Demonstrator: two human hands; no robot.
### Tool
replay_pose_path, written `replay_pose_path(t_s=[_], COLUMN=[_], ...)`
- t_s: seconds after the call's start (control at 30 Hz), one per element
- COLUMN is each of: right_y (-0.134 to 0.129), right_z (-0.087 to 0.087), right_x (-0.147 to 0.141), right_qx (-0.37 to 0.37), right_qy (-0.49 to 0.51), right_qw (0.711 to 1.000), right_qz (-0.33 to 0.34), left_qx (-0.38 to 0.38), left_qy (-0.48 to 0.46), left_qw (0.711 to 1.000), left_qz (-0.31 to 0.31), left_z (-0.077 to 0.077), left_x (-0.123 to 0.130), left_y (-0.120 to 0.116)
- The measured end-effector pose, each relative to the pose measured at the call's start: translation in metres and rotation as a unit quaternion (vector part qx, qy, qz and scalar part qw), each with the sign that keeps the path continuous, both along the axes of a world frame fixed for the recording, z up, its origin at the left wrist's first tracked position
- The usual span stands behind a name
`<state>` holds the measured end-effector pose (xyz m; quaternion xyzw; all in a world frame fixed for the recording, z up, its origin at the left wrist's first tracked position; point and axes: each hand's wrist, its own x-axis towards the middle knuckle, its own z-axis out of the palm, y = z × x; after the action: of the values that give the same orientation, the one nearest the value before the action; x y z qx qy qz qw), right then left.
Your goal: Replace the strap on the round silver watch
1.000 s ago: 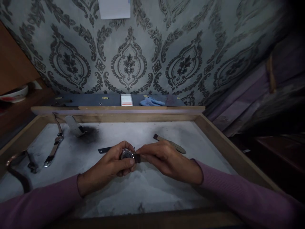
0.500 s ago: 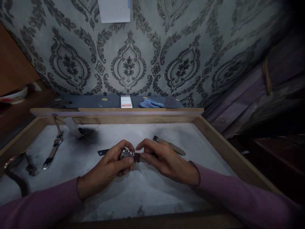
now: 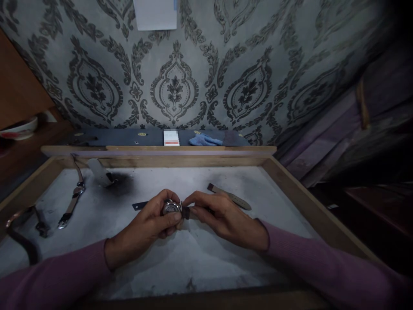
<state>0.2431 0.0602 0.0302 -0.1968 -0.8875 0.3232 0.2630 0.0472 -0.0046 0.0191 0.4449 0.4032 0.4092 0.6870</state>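
My left hand (image 3: 150, 220) is closed around a round silver watch case (image 3: 171, 207), thumb across its near edge and fingers around the far side. At the right side of the case, a dark brown strap end (image 3: 186, 212) meets it. My right hand (image 3: 224, 215) pinches this strap between thumb and fingers, with the index fingertip at the case's edge. Whether the strap is fastened to the case, I cannot tell. Partly hidden behind my left hand lies a dark strip with a hole (image 3: 138, 206). Beyond my right hand rests a loose beige-backed strap (image 3: 241, 203).
A shallow wooden-rimmed tray (image 3: 161, 161) with a white bottom surrounds the work. On its left lie a watch with a strap (image 3: 75, 198), a pale strap (image 3: 99, 173) and a curved dark band (image 3: 22, 241). Behind the rim are a blue cloth (image 3: 204, 140) and a small box (image 3: 171, 137).
My right index fingertip has moved slightly down and closer to the edge of the watch case. My left hand keeps the watch in nearly the same place.
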Motion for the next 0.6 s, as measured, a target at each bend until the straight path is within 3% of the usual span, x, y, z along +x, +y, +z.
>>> replay_pose_path(t_s=[0.6], right_y=[0.0000], right_z=[-0.0033], right_x=[-0.0012], right_qx=[-0.025], right_qy=[-0.016], right_qw=[1.000], right_qz=[-0.010], left_qx=[-0.029], left_qy=[-0.002], left_qw=[1.000], left_qz=[0.012], left_z=[0.0010], left_x=[0.0032], left_y=[-0.0005])
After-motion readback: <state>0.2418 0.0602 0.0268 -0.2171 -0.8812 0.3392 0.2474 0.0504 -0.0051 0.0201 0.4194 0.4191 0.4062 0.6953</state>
